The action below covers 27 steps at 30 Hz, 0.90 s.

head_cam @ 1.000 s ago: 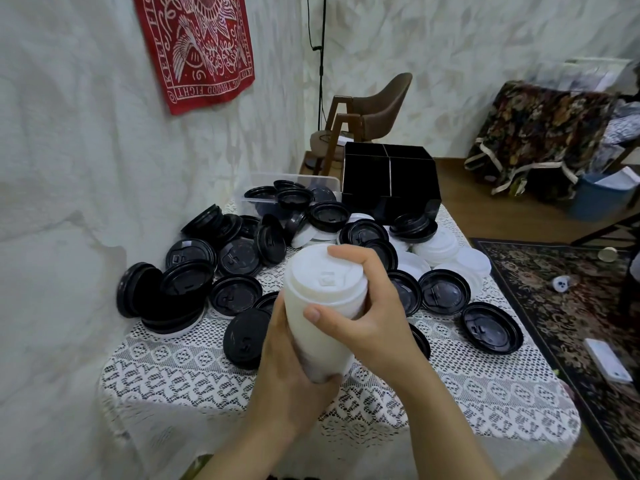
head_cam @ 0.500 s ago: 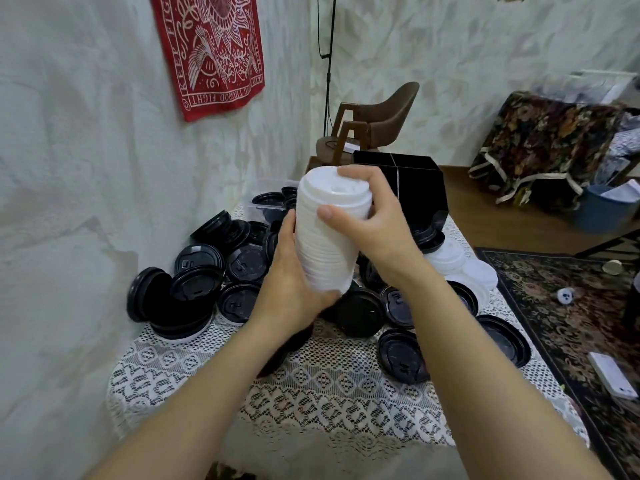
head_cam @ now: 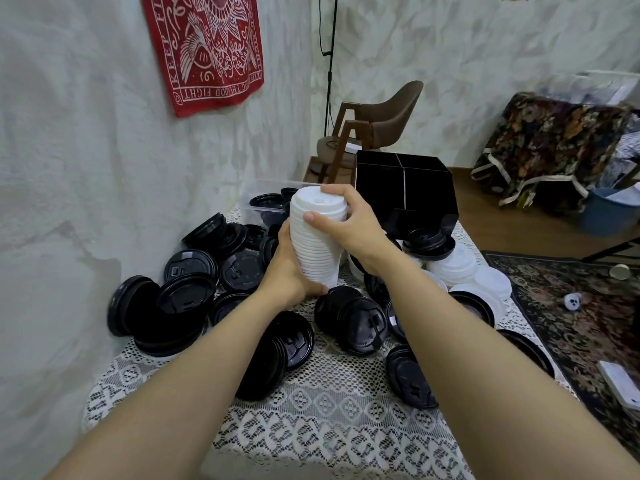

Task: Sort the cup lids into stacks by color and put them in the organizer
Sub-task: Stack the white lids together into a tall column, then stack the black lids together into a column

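Observation:
A tall stack of white lids [head_cam: 317, 237] is held in the air above the table, tilted slightly. My left hand [head_cam: 287, 271] grips its lower part from the left. My right hand [head_cam: 349, 223] grips its top, thumb in front and fingers over the uppermost lid. The black organizer [head_cam: 405, 192] with its dividers stands at the table's far end, just behind and to the right of the stack. Many black lids [head_cam: 183, 299] lie loose and in short stacks over the table. More white lids [head_cam: 457, 268] lie at the right, below the organizer.
A lace cloth [head_cam: 329, 427] covers the table. A clear plastic bin [head_cam: 263, 202] with black lids sits at the far left by the wall. A brown chair [head_cam: 377, 116] stands behind the table. A patterned rug [head_cam: 581, 306] with small objects lies on the floor at the right.
Both hands have carried the white stack up and away from me, from over the near middle of the table toward the organizer. My arms are now stretched out.

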Available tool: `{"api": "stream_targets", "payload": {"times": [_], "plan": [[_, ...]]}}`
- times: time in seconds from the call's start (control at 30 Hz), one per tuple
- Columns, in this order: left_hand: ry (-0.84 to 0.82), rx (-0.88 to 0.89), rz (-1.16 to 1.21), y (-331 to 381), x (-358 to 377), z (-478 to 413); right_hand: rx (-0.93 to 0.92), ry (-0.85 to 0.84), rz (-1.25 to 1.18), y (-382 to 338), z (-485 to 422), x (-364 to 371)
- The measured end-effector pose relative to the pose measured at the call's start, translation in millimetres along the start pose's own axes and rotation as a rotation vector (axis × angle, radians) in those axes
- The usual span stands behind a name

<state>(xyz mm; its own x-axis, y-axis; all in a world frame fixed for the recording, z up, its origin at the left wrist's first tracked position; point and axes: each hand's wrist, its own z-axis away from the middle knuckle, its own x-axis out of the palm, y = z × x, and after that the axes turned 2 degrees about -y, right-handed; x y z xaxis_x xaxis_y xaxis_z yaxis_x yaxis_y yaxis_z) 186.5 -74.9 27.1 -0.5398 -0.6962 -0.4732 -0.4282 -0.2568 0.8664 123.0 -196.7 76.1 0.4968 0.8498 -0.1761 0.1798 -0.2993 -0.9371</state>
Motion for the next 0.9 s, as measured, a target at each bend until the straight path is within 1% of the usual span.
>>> {"api": "stream_targets", "payload": {"times": [0.17,0.33,0.4,0.53,0.77,0.9], "plan": [[-0.007,-0.038,0.018,-6.1,-0.3,-2.5,0.01,-0.012,0.02,5.9,-3.7,6.2],[-0.099,-0.099,-0.021,-9.1,-9.1,7.2,0.072,-0.028,0.009,13.6,-2.0,7.1],[-0.113,-0.116,-0.047,-10.2,-12.0,9.5,0.065,-0.047,-0.004,16.2,1.0,8.7],[-0.108,-0.151,-0.046,-9.3,-16.4,9.4,0.056,-0.072,0.018,17.0,3.4,9.4],[-0.081,-0.141,0.028,-5.7,-28.4,8.8,0.054,-0.085,0.04,13.2,7.9,9.0],[-0.028,-0.158,0.055,-0.9,-34.9,19.0,0.049,-0.098,0.107,7.4,18.3,5.4]]}}
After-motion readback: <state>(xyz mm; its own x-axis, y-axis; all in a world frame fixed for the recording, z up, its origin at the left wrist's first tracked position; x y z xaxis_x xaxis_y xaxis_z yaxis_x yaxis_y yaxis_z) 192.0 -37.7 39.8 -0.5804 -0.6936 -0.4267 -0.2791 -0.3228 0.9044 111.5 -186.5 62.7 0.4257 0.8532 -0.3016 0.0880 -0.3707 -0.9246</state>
